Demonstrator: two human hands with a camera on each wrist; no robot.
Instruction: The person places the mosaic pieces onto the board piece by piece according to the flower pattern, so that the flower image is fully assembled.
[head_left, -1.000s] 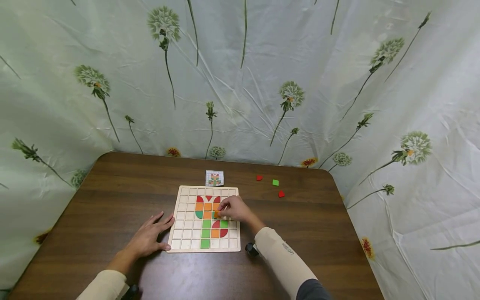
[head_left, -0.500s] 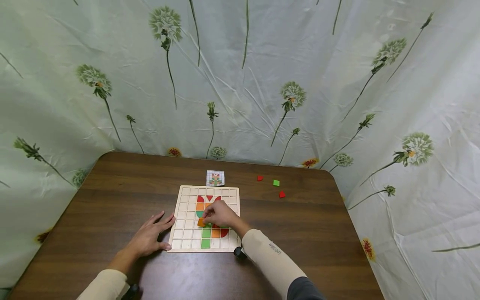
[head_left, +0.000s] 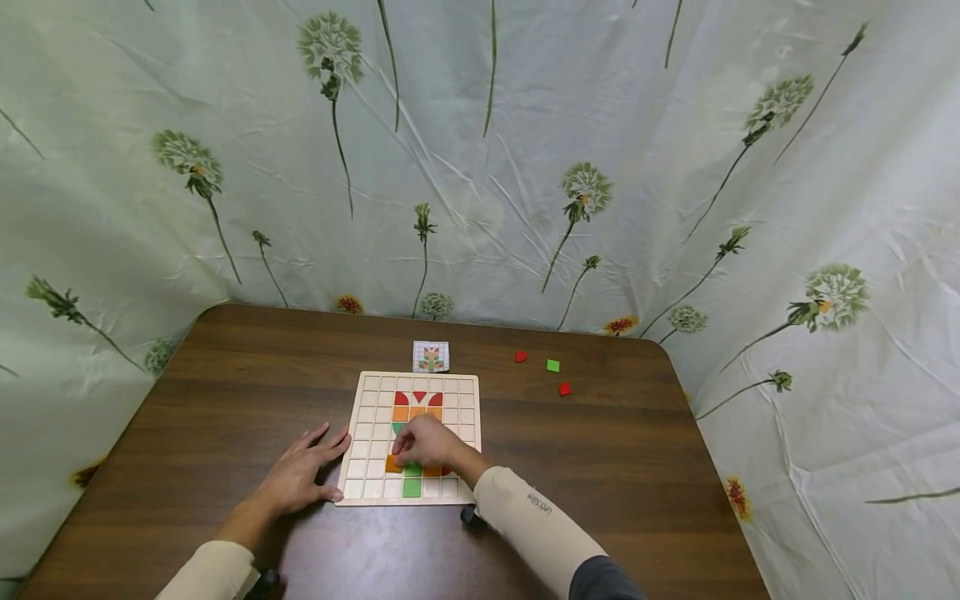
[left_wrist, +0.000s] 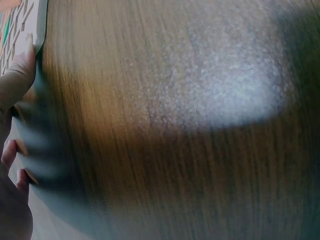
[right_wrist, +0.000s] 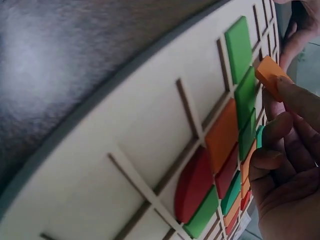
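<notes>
A wooden grid board (head_left: 372, 429) lies on the table with red, orange and green tiles set in its cells. My right hand (head_left: 427, 443) pinches an orange square tile (right_wrist: 270, 76) between thumb and fingers, over the cell left of the green column's lower part. In the right wrist view the orange tile sits tilted, next to a green tile (right_wrist: 245, 95). That hand and its forearm hide part of the pattern in the head view. My left hand (head_left: 296, 473) is spread flat at the board's left side, fingertips and thumb touching its edge.
Behind the board is a small printed pattern card (head_left: 431, 357). On the table to the right lie a red tile (head_left: 521, 357), a green square tile (head_left: 552, 366) and another red tile (head_left: 565, 389). A flowered curtain (head_left: 495, 208) hangs behind the table.
My right hand has carried the orange tile from the board's right part leftward and toward me, to left of the green column. My left hand has stayed at the board's edge.
</notes>
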